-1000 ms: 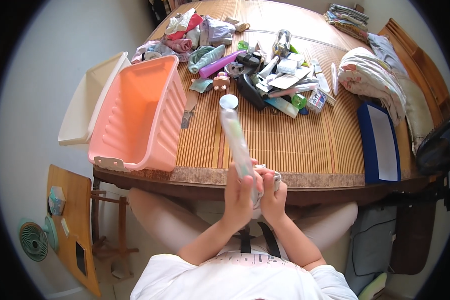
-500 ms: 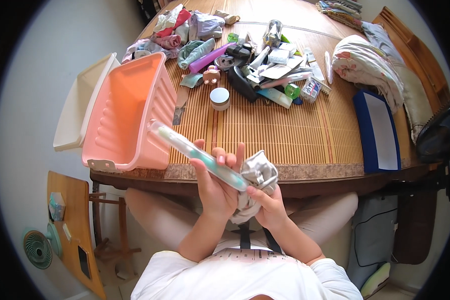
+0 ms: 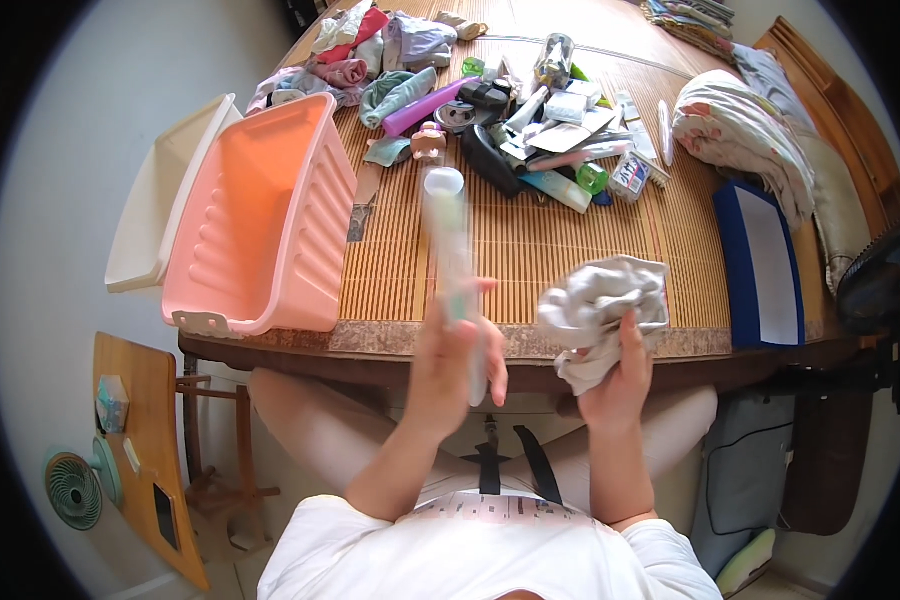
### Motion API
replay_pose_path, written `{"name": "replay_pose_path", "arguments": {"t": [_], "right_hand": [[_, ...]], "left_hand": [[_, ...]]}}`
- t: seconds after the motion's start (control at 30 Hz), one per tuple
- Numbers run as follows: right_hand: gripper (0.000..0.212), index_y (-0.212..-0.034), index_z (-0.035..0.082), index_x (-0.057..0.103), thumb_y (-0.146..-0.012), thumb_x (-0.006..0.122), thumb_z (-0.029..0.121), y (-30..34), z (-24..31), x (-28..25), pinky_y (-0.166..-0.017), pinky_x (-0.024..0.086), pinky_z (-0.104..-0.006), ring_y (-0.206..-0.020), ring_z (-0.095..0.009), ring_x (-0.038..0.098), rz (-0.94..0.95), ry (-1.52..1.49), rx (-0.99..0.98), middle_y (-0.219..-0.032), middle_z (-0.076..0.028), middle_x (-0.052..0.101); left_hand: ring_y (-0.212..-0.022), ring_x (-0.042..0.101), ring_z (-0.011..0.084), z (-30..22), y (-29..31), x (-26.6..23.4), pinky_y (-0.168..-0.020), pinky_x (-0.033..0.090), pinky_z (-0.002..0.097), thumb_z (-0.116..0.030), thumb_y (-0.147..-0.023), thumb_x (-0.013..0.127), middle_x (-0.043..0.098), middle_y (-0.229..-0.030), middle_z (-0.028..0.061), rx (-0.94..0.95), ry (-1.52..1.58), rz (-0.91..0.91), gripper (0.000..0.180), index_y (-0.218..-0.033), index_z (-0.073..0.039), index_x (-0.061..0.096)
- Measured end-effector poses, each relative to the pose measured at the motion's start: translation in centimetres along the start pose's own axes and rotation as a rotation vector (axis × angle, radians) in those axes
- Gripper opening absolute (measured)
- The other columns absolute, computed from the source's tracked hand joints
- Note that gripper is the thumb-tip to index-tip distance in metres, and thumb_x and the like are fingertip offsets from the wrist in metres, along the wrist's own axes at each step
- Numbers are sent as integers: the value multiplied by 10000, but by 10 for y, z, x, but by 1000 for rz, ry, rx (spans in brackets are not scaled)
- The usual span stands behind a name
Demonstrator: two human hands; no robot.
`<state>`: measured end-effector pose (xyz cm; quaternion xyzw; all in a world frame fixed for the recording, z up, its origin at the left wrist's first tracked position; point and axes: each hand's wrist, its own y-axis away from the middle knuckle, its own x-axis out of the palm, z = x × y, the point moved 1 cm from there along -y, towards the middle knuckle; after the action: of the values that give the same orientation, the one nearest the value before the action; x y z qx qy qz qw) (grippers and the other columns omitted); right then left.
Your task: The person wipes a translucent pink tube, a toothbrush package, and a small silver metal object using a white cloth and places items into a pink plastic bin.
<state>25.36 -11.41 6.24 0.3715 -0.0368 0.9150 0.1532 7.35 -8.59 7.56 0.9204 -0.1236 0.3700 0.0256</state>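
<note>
My left hand is closed round a long clear toothbrush case, with something pale and teal inside it. The case stands nearly upright, smeared by motion, over the near edge of the mat-covered table. To the right, my right hand grips a crumpled whitish-grey cloth, raised above the table's front edge. Behind the case's top end shows a round white-lidded jar. Farther back lies a jumbled heap of small items: a purple cylinder, a black curved case and several tubes and packets.
At the left stand a pink plastic bin and a cream bin. Folded clothes are piled at the back left. On the right lie a blue open box and a floral fabric bundle, with a black fan beside them.
My hands have moved apart: the right one took the cloth away to the right. The toothbrush case, held in my left hand, has swung from slanting left to nearly upright.
</note>
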Motion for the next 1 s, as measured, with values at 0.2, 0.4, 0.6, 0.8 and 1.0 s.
{"name": "replay_pose_path", "arguments": {"t": [0.2,0.4,0.6,0.8,1.0], "right_hand": [[671,-1404,-23,414,-1026,473,528,11,-25,29,-928,457,-296,-1130,-135,539,146,543,-293,-1282,-89,548],[551,-943,50,523,-992,479,598,-37,4,32,-579,460,-315,-574,-119,489,198,148,-106,-750,-36,515],[472,-900,93,519,-1023,458,545,-41,-26,34,-495,408,-293,-493,-103,390,283,-433,296,-644,-10,456],[386,-1004,59,585,-998,594,445,-57,-34,2,-596,536,-300,-652,-163,636,-99,749,-440,-778,-55,635],[489,-1126,45,570,-985,577,512,-74,-35,-20,-669,556,-296,-812,-149,654,-293,153,-77,-905,-36,615]], "left_hand": [[-769,645,479,38,24,19,-640,532,467,-111,-956,581,627,-913,308,274,-1075,148,515,-1403,-23,339],[-588,630,356,36,38,11,-526,485,410,-242,-1039,519,606,-711,216,0,-1014,347,333,-1260,-13,419],[-459,449,80,38,43,-4,-443,330,249,-420,-1074,402,469,-573,-7,-741,410,415,440,-1193,-4,480],[-675,669,404,21,38,-5,-606,516,444,-332,-1025,554,635,-727,228,-108,-1148,132,398,-1191,22,481],[-766,705,383,-74,42,-1,-646,532,429,-327,-999,598,668,-805,210,-181,-1198,74,363,-1215,-49,508]]}}
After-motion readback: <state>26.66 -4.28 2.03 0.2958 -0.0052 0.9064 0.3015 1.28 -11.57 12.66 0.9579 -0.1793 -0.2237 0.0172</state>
